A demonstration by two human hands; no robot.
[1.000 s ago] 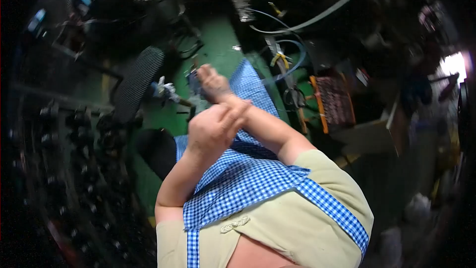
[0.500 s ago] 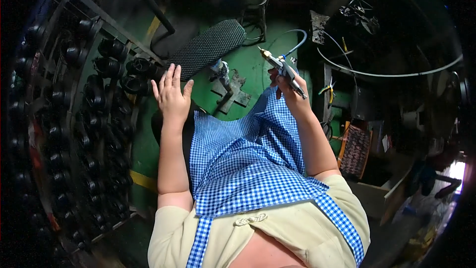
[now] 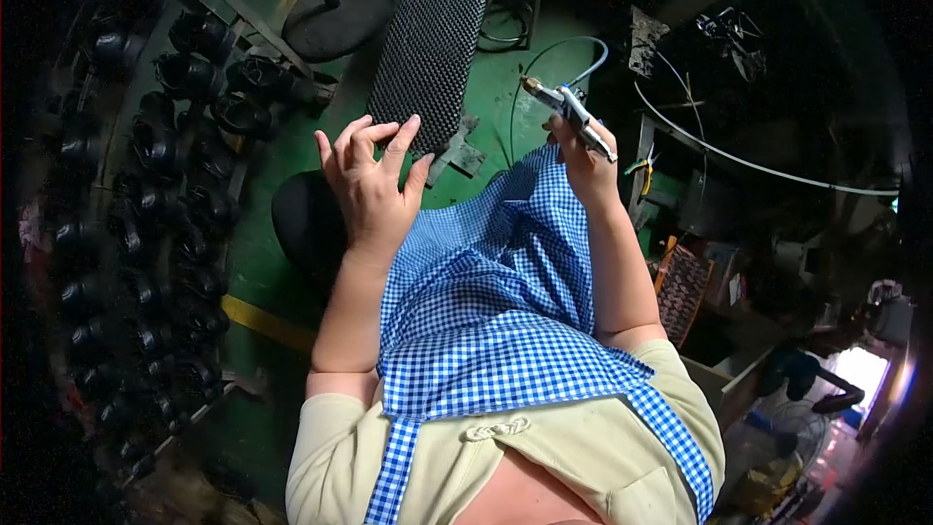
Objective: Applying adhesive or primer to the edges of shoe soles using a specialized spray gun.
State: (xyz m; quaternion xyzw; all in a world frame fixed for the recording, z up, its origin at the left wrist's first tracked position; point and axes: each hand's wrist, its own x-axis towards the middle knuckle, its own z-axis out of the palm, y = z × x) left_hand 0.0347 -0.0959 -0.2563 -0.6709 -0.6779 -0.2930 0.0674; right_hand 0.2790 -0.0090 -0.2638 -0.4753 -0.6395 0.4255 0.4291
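A long dark board (image 3: pixel 428 58) with a woven, bumpy surface lies in front of me on a stand, its metal foot (image 3: pixel 459 163) partly showing beneath. At the board's near end is my left hand (image 3: pixel 374 180), fingers spread and bent, the fingertips at its near left edge; whether they press on it I cannot tell. My right hand (image 3: pixel 583 157) is wrapped round a silver spray gun (image 3: pixel 575 119) with a brass-coloured nozzle, which points up and left, apart from the board. A thin pale hose (image 3: pixel 595 49) loops behind the gun.
Racks of black shoes (image 3: pixel 190 78) line my left side. A round dark stand base (image 3: pixel 335 24) is at the far left, and a metal stool (image 3: pixel 530 0) at the back. To the right hang a white hose (image 3: pixel 758 170) and pliers (image 3: pixel 645 175). Beyond stands an orange-edged woven panel (image 3: pixel 683 297).
The board has turned from slanting to nearly lengthwise away from me. My left hand has shifted right with bent fingers. The spray gun has moved slightly right and farther away.
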